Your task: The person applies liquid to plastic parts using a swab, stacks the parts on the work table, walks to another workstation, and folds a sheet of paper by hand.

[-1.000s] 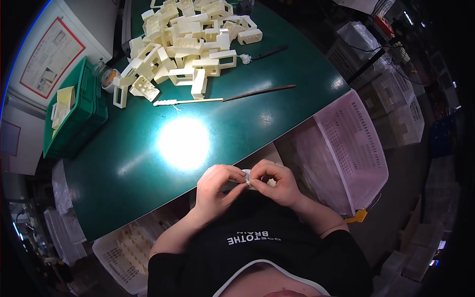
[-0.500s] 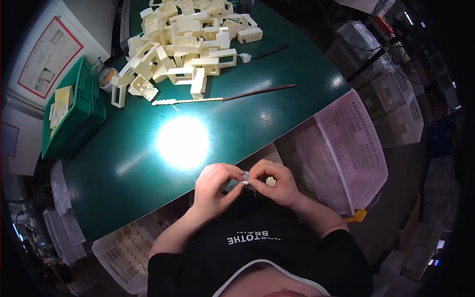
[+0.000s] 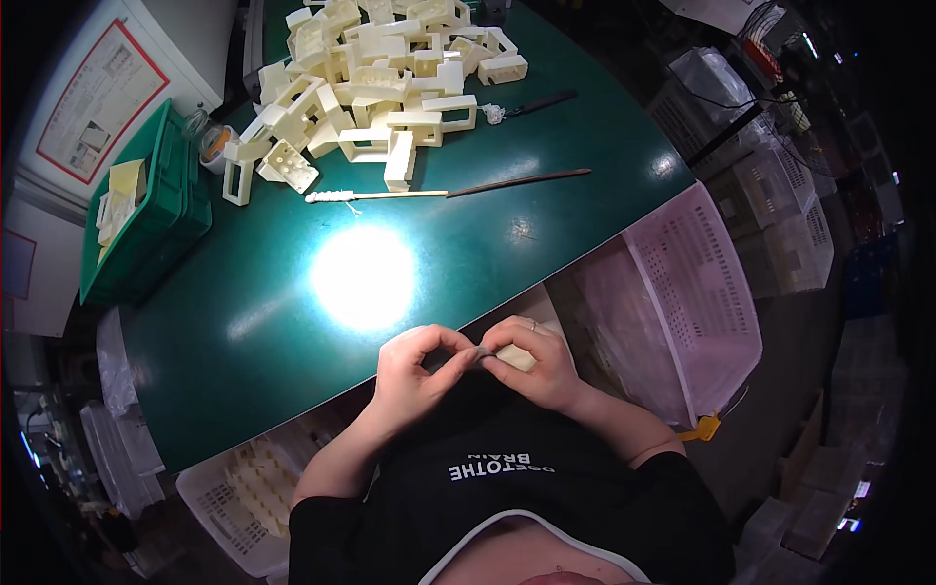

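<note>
My left hand (image 3: 413,374) and my right hand (image 3: 538,363) meet fingertip to fingertip in front of my body, by the table's near edge. Thumb and fingers of each are pinched together. A tiny greyish bit (image 3: 484,353) shows where they meet, too small to name. Through the loop of my right thumb and finger a cream-coloured surface (image 3: 518,357) is visible; whether it is held or lies below, I cannot say. Beyond the hands, a heap of cream plastic frame-shaped parts (image 3: 399,160) covers the far part of the green table (image 3: 468,249).
A thin stick with a white-wrapped end (image 3: 390,195) and a dark-handled tool with white threads (image 3: 541,102) lie on the table. Left stands a green bin (image 3: 185,210). A pink basket (image 3: 697,292) sits right, a white basket (image 3: 229,517) of cream parts below left.
Both hands have shifted slightly left. The whitish scrap seen between the fingertips no longer shows, and the fingertips are closer together. The whole view has moved a little.
</note>
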The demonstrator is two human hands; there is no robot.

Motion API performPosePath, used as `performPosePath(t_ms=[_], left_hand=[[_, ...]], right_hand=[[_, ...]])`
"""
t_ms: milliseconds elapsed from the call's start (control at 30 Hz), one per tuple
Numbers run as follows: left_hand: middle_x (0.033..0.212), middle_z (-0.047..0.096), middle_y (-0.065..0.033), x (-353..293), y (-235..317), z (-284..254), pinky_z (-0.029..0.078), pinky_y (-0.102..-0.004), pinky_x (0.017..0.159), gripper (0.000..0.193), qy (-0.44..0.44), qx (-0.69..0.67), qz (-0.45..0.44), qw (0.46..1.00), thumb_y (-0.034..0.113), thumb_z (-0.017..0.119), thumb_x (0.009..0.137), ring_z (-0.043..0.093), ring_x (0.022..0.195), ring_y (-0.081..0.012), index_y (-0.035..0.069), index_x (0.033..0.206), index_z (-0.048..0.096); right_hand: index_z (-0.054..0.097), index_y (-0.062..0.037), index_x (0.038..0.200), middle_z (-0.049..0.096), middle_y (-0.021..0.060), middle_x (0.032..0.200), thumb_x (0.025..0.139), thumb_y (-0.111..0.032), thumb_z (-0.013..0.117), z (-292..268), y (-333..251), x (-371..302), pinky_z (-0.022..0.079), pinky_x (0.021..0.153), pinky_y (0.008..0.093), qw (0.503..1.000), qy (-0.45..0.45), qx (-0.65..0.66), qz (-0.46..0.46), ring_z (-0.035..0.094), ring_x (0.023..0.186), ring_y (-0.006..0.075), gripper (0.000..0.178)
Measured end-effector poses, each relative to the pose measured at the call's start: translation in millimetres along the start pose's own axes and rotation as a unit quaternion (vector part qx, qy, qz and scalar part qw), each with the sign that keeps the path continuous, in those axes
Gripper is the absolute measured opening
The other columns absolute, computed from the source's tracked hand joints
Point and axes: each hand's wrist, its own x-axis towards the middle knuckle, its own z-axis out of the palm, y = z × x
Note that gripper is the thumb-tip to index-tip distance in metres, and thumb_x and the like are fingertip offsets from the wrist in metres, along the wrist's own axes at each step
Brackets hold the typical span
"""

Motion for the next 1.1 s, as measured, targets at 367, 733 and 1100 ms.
performPosePath(t_ms=[367,733,1100], left_hand=[[0.083,0.071,-0.0073,-2.8,-5.1,-1.8,0.053,-0.0258,0.069,0.009,-0.019,-0.058,-0.085,0.994,0.008,0.070,0.088,0.067,0.075,-0.0131,0.000,0.093,0.070],[0.084,0.070,-0.0055,-5.0,-12.3,1.1,0.052,-0.0245,0.069,0.014,-0.017,-0.078,-0.105,0.991,0.007,0.074,0.085,0.066,0.074,-0.0111,0.000,0.095,0.069],[0.087,0.065,-0.0034,-5.9,-14.9,3.0,0.050,-0.0216,0.066,0.012,-0.037,-0.180,-0.130,0.974,0.007,0.073,0.087,0.063,0.073,-0.0083,-0.001,0.095,0.068]], right_hand=[[0.063,-0.0010,0.097,0.064,0.0015,0.091,0.092,-0.005,0.065,2.1,3.1,-1.0,0.048,0.074,0.0231,0.956,-0.020,0.229,0.184,0.059,0.083,0.0066,0.007],[0.061,-0.0014,0.098,0.063,0.0021,0.091,0.090,-0.003,0.067,6.7,-2.2,1.9,0.048,0.073,0.0225,0.962,-0.008,0.212,0.170,0.060,0.083,0.0075,0.010],[0.066,-0.0024,0.093,0.064,0.0076,0.091,0.080,0.002,0.073,2.4,-8.2,9.3,0.050,0.072,0.0286,0.994,0.042,0.094,0.026,0.064,0.084,0.0174,0.015]])
